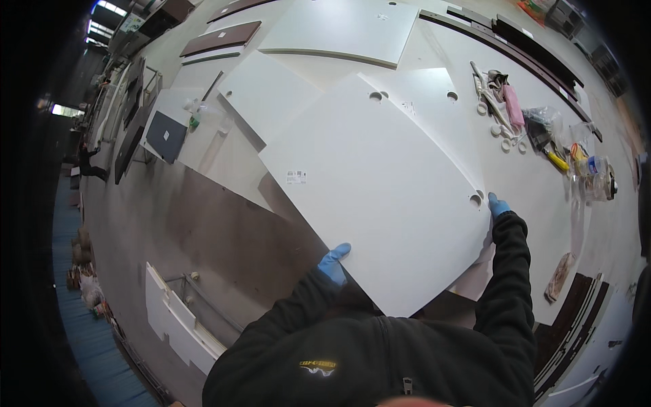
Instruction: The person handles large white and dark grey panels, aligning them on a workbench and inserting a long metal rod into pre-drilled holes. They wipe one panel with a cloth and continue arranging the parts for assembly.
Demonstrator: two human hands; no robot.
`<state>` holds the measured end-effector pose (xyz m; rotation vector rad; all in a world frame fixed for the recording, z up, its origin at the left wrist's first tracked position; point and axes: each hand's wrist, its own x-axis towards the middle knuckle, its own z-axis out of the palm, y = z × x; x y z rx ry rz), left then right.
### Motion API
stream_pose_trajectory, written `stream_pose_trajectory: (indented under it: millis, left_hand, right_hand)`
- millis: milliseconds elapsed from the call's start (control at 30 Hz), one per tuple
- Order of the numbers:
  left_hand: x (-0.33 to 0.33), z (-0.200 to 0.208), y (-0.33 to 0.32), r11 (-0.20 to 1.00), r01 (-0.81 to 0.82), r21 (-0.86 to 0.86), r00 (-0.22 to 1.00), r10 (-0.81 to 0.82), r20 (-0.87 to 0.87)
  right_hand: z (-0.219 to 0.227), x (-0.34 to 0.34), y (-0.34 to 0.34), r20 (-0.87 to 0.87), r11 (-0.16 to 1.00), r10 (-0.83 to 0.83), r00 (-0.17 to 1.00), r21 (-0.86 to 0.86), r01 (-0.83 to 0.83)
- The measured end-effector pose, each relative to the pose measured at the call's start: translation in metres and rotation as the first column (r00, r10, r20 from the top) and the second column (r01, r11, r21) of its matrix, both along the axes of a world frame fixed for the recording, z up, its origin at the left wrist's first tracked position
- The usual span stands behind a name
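A large white panel (380, 197) with a small printed label and two round holes along its right edge lies tilted in front of me, its near corner close to my body. My left hand (334, 263), in a blue glove, grips its left edge with the thumb on top; the other fingers are hidden underneath. On the opposite edge, near a hole, my blue-gloved right hand (498, 205) holds the panel, most of its fingers out of sight. Under and beyond it lie another white panel (261, 95) and one with a hole (434, 85).
A white board (339, 27) and dark brown panels (220, 39) lie at the far side. To the right are tape rolls, a pink cloth (513, 106), a yellow-handled tool (557, 160) and bottles (597, 178). White panels (178, 319) rest on a rack at lower left. Far left, a person (88, 163) stands.
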<state>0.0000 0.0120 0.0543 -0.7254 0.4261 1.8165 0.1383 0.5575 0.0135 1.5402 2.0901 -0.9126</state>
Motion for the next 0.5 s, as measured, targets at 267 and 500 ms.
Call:
stream_pose_trajectory:
  millis: [267,500]
  left_hand:
    - [0.06,0.015,0.071,0.994,-0.112,0.008,0.984,0.112,-0.142]
    - [0.065,0.009,0.095,0.935,0.275,-0.226,0.952,-0.297,-0.074]
  right_hand:
    - [0.093,-0.008,0.045,0.137,0.932,0.23,0.963,0.254,-0.259]
    - [0.066,0.012,0.066,0.117,0.942,0.17,0.978,0.272,-0.196]
